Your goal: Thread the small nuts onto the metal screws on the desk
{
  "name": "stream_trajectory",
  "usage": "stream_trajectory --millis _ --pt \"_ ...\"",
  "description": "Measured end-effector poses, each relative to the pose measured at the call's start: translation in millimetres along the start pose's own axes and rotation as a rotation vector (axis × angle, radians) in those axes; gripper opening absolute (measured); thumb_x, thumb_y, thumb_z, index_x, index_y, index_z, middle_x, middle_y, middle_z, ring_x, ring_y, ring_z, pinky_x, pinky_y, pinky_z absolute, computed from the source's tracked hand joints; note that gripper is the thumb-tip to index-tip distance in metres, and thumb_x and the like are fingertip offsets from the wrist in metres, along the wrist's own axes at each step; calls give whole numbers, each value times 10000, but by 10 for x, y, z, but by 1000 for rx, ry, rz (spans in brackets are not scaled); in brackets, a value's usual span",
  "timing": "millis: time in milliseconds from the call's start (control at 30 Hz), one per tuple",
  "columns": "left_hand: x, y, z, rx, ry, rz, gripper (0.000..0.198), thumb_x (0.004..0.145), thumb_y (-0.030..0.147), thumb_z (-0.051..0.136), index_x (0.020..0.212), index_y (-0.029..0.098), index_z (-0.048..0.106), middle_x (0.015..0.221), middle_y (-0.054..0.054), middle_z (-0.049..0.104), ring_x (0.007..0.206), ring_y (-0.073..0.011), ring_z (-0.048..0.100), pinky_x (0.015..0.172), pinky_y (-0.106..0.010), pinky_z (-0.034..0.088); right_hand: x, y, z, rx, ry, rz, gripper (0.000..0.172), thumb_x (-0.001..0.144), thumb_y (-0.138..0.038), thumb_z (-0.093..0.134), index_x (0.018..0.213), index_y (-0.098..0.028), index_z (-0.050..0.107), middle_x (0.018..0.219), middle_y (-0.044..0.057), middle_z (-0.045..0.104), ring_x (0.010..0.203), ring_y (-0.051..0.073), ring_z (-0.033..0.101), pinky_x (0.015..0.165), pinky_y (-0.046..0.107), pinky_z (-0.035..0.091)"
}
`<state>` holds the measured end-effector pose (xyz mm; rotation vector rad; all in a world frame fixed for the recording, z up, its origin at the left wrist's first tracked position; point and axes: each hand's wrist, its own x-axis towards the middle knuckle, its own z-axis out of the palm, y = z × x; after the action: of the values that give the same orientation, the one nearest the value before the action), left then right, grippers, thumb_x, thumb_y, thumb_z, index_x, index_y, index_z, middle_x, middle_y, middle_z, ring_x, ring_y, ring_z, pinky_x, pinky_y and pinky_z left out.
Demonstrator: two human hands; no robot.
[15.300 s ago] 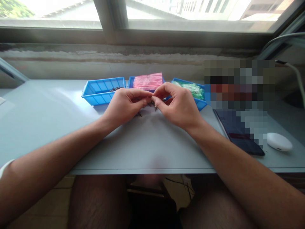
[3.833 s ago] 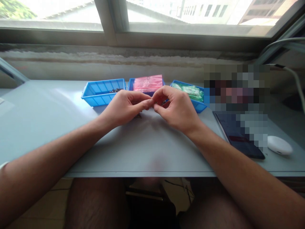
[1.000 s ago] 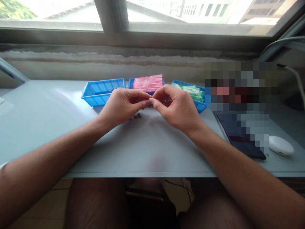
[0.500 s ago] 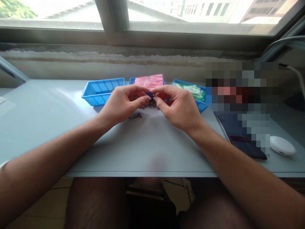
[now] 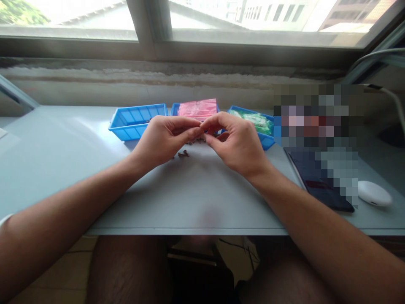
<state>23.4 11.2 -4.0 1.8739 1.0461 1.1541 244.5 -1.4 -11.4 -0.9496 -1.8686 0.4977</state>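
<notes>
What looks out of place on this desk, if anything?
A few small dark pieces lie loose on the table by the left hand, outside the blue bins; whether spilled or set there, I can't tell. The pink packet sticks up above its bin's rim. No damage visible.

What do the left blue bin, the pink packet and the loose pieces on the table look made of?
Left blue bin: probably moulded plastic, fairly smooth, judging by its ribbed walls and even colour. Pink packet: likely thin plastic film, with glossy creases. Loose pieces: perhaps metal, dark with faint glints; too small to be sure.
</notes>
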Motion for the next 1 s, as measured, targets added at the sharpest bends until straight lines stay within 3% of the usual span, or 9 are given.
stream_trajectory --millis 200,367,500,567,633,733,833,900,1000 --pt "63 65 -168 318 142 144 222 999 374 850 1144 248 961 1135 -67 913 1005 -294 825 1000 -472 693 -13 25 15 -109 -65 -72 88 1005 -163 772 1081 -196 804 1098 81 859 977 255 791 926 422 641" --pt "206 62 -477 729 158 278 264 1030 320 699 1110 201 920 1027 -73 842 915 -254 697 1005 -471 568 -42 88 62 -213 -285 -201 301 1068 -136 717 1333 -88 851 1384 193 849 1312 366 770 1208 529 586" --pt "318 -96 -667 874 176 112 48 883 278 772 884 240 800 866 -45 660 829 -234 469 897 -456 478 -47 135 78 -292 -390 -201 378 1099 -98 631 1399 -75 861 1486 216 819 1386 392 726 1255 565 567" --pt "350 -173 -713 914 126 22 283 870 269 776 653 261 594 771 -37 482 787 -227 345 884 -460 449 -41 150 73 -311 -397 -193 370 1099 -82 609 1343 -104 886 1483 203 821 1344 381 734 1227 557 580" --pt "363 -219 -724 948 63 -33 440 907 265 729 579 286 436 738 -40 388 804 -251 351 929 -490 462 -35 156 67 -318 -391 -177 348 1102 -83 610 1285 -135 901 1460 180 828 1280 358 749 1195 535 587" --pt "349 -209 -694 974 67 -11 303 975 322 680 687 261 609 873 -113 554 990 -345 543 1068 -576 498 -29 153 71 -331 -380 -146 307 1099 -84 629 1231 -164 895 1400 152 840 1233 332 751 1177 507 576" --pt "299 -117 -621 955 134 99 298 1013 429 704 994 161 834 1156 -205 713 1171 -425 616 1174 -649 494 -28 144 95 -327 -352 -135 313 1099 -73 610 1260 -150 868 1394 166 827 1248 334 741 1153 493 574" --pt "252 -46 -548 914 147 194 344 1063 436 695 1096 141 871 1227 -193 747 1167 -392 621 1188 -613 503 -25 144 114 -315 -342 -143 385 1102 -44 560 1339 -138 848 1447 179 810 1273 333 734 1148 486 572" --pt "178 9 -401 815 146 334 287 1115 374 665 1033 188 869 1161 -133 760 1102 -322 625 1110 -523 535 -12 156 127 -325 -357 -153 414 1101 -23 543 1351 -127 857 1424 175 833 1265 339 729 1146 488 565"
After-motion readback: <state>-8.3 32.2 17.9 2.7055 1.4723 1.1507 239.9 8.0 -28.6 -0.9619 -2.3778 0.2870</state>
